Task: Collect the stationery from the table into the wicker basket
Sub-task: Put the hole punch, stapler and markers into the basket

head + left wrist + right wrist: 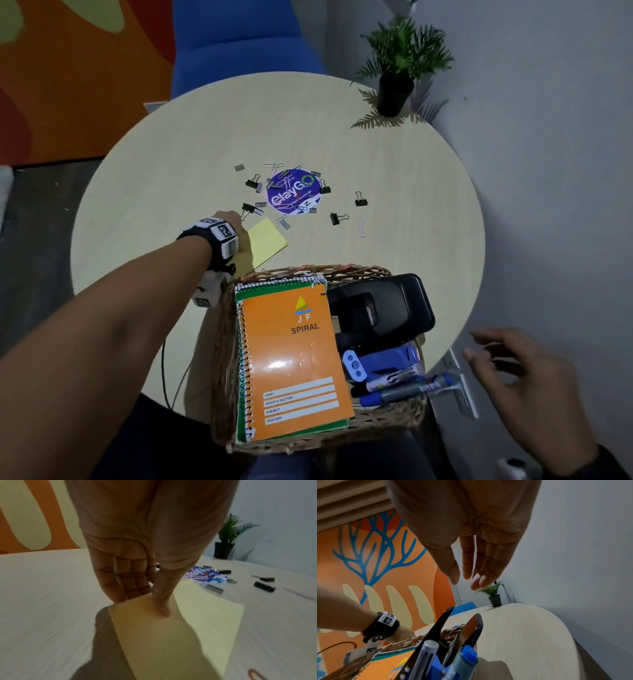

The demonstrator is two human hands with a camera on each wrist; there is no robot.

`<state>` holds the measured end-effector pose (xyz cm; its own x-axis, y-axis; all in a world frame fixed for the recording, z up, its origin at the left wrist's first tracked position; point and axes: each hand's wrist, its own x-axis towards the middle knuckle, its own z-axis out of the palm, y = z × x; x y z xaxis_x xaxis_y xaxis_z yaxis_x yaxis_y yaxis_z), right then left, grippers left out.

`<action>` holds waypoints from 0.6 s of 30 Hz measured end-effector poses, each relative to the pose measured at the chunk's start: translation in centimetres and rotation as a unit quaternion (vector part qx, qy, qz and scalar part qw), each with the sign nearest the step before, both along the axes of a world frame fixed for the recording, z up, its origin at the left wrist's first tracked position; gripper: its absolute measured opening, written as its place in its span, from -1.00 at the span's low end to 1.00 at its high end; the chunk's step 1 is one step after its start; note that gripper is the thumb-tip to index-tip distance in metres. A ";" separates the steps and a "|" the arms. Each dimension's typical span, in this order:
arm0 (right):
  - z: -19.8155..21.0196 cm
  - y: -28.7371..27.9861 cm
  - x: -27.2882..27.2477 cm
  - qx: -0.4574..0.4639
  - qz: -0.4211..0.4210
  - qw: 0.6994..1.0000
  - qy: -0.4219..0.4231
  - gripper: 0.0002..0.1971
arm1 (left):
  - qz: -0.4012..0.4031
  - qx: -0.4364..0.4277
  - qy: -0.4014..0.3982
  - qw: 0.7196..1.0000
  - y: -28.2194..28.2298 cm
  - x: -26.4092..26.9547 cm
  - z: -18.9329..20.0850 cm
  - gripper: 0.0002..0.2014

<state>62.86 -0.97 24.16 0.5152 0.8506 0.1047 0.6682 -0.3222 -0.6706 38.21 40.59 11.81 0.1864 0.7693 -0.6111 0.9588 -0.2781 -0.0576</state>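
At the bottom centre of the head view, the wicker basket is sitting at the near table edge, carrying an orange spiral notebook on its left side and a black hole punch, a blue stapler and markers on its right. At lower right, the right hand is hovering beside the basket with fingers loosely spread, gripping nothing and touching nothing. Left of centre, just beyond the basket's far rim, the left hand is pinching a yellow sticky-note pad; the thumb is pressing on its upper face with the other fingers beneath one corner. The pad is tilting, its far part near the table. Further up, at frame centre, binder clips, paper clips and staple strips are lying scattered around a round purple sticker, well apart from both hands. At upper right, a potted plant is standing at the table's far edge.
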 end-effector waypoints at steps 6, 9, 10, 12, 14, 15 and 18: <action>0.1 1.2 -0.4 -0.001 0.089 0.994 -0.055 -0.81 | 0.001 0.026 -0.166 0.986 -2.5 -0.2 7.8 -0.87; -0.3 2.2 -1.0 0.008 0.139 0.985 -0.105 -0.68 | 0.027 -0.046 -0.290 0.956 -4.8 -0.7 11.3 -0.85; -0.3 2.5 -1.3 0.014 0.152 0.980 -0.126 -0.62 | 0.037 -0.073 -0.331 0.940 -6.2 -0.4 12.6 -0.83; 0.0 3.6 -2.0 0.027 0.193 0.966 -0.171 -0.47 | 0.038 -0.131 -0.404 0.905 -9.2 0.3 14.5 -0.79; 0.3 4.2 -2.9 0.044 0.234 0.947 -0.217 -0.35 | 0.005 -0.189 -0.434 0.881 -12.7 1.4 15.1 -0.77; 0.4 4.4 -3.2 0.057 0.249 0.939 -0.232 -0.33 | -0.017 -0.216 -0.437 0.873 -14.6 2.0 15.3 -0.76; 0.2 4.1 -3.7 0.106 0.269 0.928 -0.234 -0.54 | -0.071 -0.306 -0.443 0.840 -19.1 3.4 14.9 -0.77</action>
<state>59.11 3.15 24.34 -0.1230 0.9066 0.4037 0.9285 0.2488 -0.2758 41.57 21.47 26.67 0.8394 0.2935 -0.4574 0.5049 -0.1099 0.8561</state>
